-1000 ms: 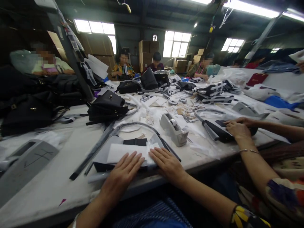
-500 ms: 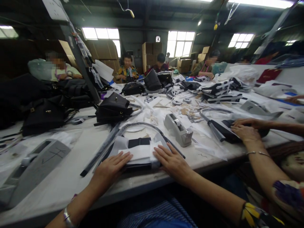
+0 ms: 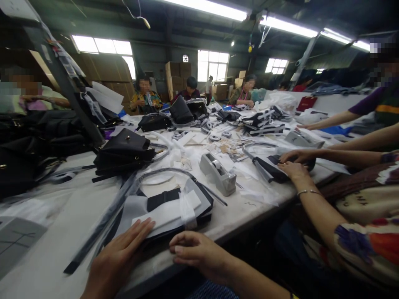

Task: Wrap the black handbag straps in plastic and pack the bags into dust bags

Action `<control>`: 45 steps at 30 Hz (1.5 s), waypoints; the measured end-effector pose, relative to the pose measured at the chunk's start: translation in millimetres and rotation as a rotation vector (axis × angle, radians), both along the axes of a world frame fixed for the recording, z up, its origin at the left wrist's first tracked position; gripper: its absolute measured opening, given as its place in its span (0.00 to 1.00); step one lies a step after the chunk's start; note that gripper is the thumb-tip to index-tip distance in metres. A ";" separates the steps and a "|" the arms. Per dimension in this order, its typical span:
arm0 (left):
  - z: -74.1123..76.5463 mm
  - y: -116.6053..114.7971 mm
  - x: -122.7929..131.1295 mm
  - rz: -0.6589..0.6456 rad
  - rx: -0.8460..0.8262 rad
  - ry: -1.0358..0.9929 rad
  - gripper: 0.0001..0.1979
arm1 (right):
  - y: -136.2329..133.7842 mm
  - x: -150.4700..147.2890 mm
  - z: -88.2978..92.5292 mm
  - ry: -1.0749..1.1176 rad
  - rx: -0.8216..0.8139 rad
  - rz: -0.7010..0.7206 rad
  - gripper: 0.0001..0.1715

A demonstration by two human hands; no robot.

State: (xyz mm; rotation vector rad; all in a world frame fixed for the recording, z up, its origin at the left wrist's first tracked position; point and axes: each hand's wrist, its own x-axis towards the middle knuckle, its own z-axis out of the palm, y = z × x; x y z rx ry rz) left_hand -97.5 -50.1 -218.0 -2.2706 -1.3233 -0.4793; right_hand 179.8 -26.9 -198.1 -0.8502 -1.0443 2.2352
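Observation:
In front of me a dark bag part (image 3: 204,216) lies on the white table, with white sheets (image 3: 165,214) on top and a clear wrap (image 3: 188,209) around its right part. A plastic-wrapped strap (image 3: 156,171) arches behind it. My left hand (image 3: 120,253) rests on the sheets' near left corner, fingers stretched out and close side by side. My right hand (image 3: 199,253) is off the bag part, just in front of the table edge, with curled fingers apart and nothing in them. A grey tape dispenser (image 3: 218,174) stands behind on the right.
At left are a black bag (image 3: 124,149), more dark bags and a second grey dispenser (image 3: 20,241). A co-worker's hands (image 3: 294,162) press on a dark piece at right. Rolls and paper scraps litter the middle. Several people sit across the table.
The view has swung right. My right hand has lifted off the wrapped bag part and come back towards me, its fingers curling. My left hand stays on the sheets.

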 end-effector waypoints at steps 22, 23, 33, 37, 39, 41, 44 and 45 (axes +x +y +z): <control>-3.5 2.0 21.6 0.457 0.187 -0.185 0.33 | 70.0 58.6 -4.6 -0.904 1.120 -0.502 0.17; -0.4 3.2 23.5 0.521 0.196 -0.214 0.33 | 77.9 69.2 -8.2 -1.021 1.113 -0.507 0.21; 9.9 10.8 31.4 0.590 0.199 -0.384 0.34 | 103.4 80.0 -1.8 -1.047 1.233 -0.461 0.01; 6.5 11.2 29.7 0.566 0.220 -0.386 0.34 | 107.4 74.4 14.4 -0.909 1.290 -0.557 0.08; 7.8 12.2 30.0 0.555 0.214 -0.386 0.35 | 112.9 72.5 19.0 -0.865 1.214 -0.609 0.11; 10.3 12.6 30.7 0.565 0.202 -0.397 0.35 | 120.8 72.6 21.3 -0.837 1.127 -0.621 0.14; 13.8 11.7 31.8 0.575 0.186 -0.434 0.34 | 133.8 75.5 25.0 -0.778 1.081 -0.586 0.15; 14.5 11.2 32.2 0.571 0.183 -0.446 0.34 | 138.0 76.2 27.3 -0.751 1.070 -0.573 0.15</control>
